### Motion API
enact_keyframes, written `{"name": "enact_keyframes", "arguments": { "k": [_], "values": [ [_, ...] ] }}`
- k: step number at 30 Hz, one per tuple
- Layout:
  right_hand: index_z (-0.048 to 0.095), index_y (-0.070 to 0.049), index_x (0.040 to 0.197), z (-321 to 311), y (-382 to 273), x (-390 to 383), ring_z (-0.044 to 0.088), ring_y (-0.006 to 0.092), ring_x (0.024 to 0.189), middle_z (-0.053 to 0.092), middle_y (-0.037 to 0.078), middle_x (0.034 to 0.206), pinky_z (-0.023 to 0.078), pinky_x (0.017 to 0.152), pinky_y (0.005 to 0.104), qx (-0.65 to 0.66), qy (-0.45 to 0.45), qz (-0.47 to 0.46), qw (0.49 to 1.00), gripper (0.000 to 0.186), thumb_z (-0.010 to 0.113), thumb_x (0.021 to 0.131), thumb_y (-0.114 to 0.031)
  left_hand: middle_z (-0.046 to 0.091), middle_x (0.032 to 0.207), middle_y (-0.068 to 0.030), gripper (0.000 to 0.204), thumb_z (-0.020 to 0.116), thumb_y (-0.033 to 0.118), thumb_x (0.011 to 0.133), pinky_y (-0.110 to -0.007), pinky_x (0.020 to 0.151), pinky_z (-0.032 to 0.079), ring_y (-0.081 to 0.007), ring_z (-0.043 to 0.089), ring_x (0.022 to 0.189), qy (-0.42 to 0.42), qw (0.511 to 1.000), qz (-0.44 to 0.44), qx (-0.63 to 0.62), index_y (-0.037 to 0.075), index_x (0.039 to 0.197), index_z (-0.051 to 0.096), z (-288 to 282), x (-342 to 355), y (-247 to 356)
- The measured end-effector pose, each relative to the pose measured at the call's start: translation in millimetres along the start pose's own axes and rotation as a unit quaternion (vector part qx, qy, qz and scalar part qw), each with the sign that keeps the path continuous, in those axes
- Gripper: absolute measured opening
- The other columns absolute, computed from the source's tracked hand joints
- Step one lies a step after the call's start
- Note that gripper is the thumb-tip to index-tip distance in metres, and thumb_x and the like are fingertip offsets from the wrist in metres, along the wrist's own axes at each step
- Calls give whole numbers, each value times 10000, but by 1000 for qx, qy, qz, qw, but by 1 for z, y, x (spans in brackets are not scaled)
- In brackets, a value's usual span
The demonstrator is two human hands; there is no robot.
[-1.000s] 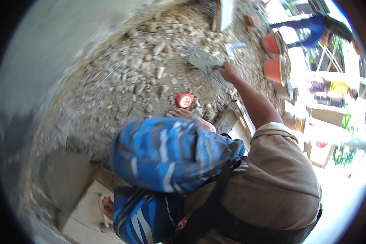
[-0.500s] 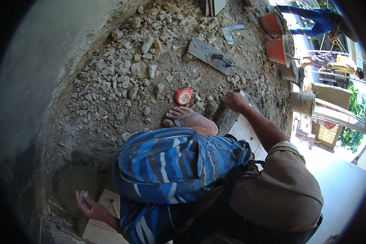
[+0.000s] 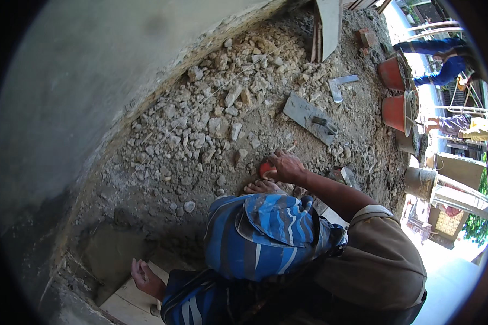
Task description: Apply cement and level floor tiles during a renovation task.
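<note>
My right hand [image 3: 286, 167] is closed over a red tape measure [image 3: 266, 169] lying on the rubble just beyond my foot; the fingers cover part of its case. My left hand [image 3: 146, 279] hangs at the lower left with its fingers loosely stretched, holding nothing I can see. Under and beside it is a pale tile [image 3: 126, 299], with a short light handle [image 3: 155, 310] partly showing near my wrist. A patch of wet grey mortar [image 3: 111, 252] spreads just past the left hand. Near my right forearm lies a shiny metal piece [image 3: 346, 176], partly hidden.
A flat plastering float [image 3: 310, 118] and an angled pale square [image 3: 341, 86] lie on the stony ground. Two red buckets [image 3: 397, 114] and a grey bucket [image 3: 421, 183] stand at right. Tiles [image 3: 331, 27] lean far off. A concrete wall [image 3: 81, 81] borders the left; people stand beyond the buckets.
My right hand has moved left from beside the pale slab onto the tape measure and closed on it. The view has shifted; my left hand stays near the tile.
</note>
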State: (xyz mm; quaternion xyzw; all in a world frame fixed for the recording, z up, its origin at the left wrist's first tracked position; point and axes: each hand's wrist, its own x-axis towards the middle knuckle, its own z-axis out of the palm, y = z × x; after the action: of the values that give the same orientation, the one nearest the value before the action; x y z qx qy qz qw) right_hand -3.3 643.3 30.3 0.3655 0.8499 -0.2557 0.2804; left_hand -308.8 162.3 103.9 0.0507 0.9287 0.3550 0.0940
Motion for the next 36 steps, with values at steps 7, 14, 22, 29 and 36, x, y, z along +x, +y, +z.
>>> {"name": "enact_keyframes", "arguments": {
  "k": [7, 14, 22, 29, 36],
  "values": [
    [603, -37, 1027, -81, 63, -6, 645, 314, 901, 633, 154, 984, 531, 806, 442, 198, 107, 94, 970, 504, 774, 853, -478, 699, 1064, -175, 383, 649, 199, 971, -353, 849, 530, -259, 680, 939, -79, 992, 9, 99, -35, 1274, 630, 13, 15, -5],
    [589, 41, 1202, -117, 244, -4, 666, 277, 835, 683, 183, 978, 564, 766, 399, 571, 302, 214, 733, 615, 692, 931, -502, 717, 1137, -154, 345, 641, 356, 984, -464, 834, 570, -361, 673, 915, -160, 873, 302, 349, 81, 1170, 734, -30, 101, 4],
    [558, -8, 1343, -88, 173, 6, 594, 409, 1211, 601, 254, 1310, 478, 1003, 495, 94, 142, 236, 957, 668, 587, 952, -549, 693, 971, -161, 296, 677, 151, 905, -430, 830, 534, -320, 676, 900, -212, 935, 180, 219, 6, 1163, 680, 29, 179, 123],
    [614, -50, 1188, -99, 161, 10, 622, 390, 1172, 683, 195, 1184, 480, 995, 497, 40, -83, 219, 971, 402, 587, 940, -365, 695, 956, -155, 323, 705, 117, 878, -422, 806, 546, -315, 684, 891, -256, 892, 301, 220, 27, 1186, 673, 70, 174, 202],
    [597, -71, 1302, -92, 244, -30, 581, 406, 1242, 595, 240, 1331, 459, 1044, 522, -71, 134, 361, 920, 475, 649, 903, -325, 731, 1130, -128, 368, 659, 434, 969, -485, 862, 558, -348, 680, 1011, -224, 896, 245, 293, 174, 1218, 738, 48, 125, 183]
  ]
}}
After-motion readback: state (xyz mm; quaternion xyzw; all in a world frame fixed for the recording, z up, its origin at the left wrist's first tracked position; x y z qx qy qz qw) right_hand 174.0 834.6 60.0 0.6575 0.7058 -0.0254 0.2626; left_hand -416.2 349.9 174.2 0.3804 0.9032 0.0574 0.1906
